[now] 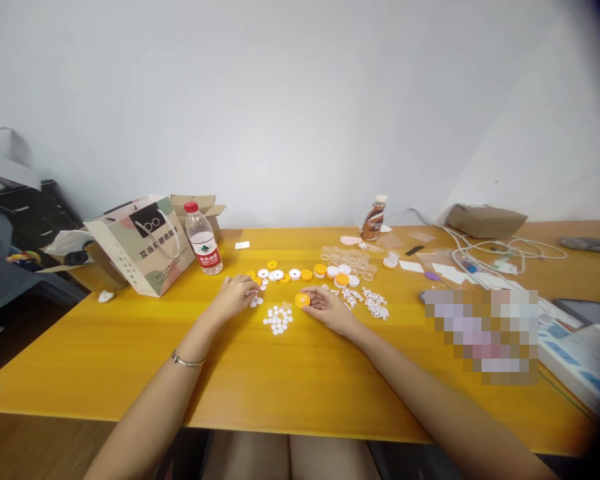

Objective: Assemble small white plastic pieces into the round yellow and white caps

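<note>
1. Head view: the right hand [331,311] pinches an orange disc [303,300] over the table [280,380], grip closed around its edge.
2. The left hand [236,295] curls beside small white discs [279,319]; whether its grip holds one cannot be told.
3. Orange-and-white stacks [320,271] look assembled; many discs, clear rings [349,259] and white openwork pieces [378,311] seemingly remain loose.

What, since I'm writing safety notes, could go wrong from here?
The orange disc, held at its edge by the right hand, might slip. Small white discs lying loose between the hands could scatter if brushed. The red-capped bottle, standing beyond the left hand, might tip if bumped.
</note>
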`<state>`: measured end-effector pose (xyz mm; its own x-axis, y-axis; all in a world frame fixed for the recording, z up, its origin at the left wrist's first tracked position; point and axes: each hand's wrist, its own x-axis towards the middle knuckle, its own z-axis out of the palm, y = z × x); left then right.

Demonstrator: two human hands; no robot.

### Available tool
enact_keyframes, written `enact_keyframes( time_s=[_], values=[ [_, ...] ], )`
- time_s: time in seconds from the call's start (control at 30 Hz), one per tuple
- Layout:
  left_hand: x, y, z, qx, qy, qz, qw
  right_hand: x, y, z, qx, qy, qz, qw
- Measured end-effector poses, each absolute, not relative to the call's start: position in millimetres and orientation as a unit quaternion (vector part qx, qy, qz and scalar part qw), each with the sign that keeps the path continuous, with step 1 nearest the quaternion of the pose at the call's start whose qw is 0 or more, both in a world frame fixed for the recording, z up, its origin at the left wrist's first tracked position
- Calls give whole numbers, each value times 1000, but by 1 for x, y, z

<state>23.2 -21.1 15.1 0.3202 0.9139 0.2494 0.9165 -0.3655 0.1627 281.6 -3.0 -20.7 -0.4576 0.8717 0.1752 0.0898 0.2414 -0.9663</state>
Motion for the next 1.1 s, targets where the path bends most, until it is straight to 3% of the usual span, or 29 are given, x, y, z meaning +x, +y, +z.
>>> enact_keyframes(
  time_s=[0.47, 0.67, 0.83, 1.1],
  values=[
    [37, -31, 17, -837, -522, -162, -15, 283, -3, -20, -339, -691, 504, 390],
    [43, -37, 21, -881, -429, -125, -158, 284, -2, -22, -338, -694, 503, 389],
    [43, -35, 14, -855, -459, -116, -214, 283, -3, -20, -341, -696, 505, 381],
    [44, -35, 14, -863, -462, -100, -179, 282, -6, -16, -339, -684, 526, 374]
  ],
)
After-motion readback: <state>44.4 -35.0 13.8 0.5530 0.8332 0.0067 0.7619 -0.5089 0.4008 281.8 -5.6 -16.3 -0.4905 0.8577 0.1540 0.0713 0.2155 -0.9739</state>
